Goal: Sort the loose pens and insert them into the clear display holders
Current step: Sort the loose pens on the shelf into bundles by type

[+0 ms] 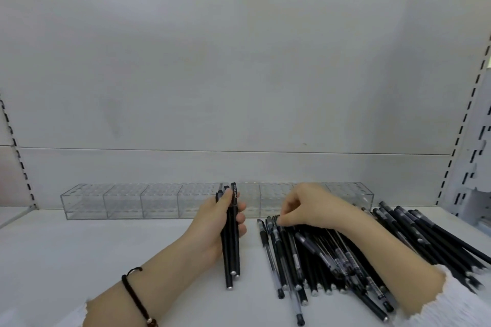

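A bundle of black pens (230,260) is gripped in the left hand (216,223). The fingers are curled round the middle of it, and it is held almost upright, with the upper ends in front of the clear display holders (122,200) and the lower ends just over the white shelf (106,252). The right hand (308,206) is placed on the far end of the pile of loose pens (318,255), which is spread on the shelf to the right of the bundle. Its fingertips (283,218) are bent down onto the upper ends of a few pens, but it cannot be told whether one pen is really pinched. The holders are set in one long row along the back of the shelf, against the grey back panel (239,74), and no pen is seen inside them. A dark cord bracelet (131,291) is worn on the left wrist.
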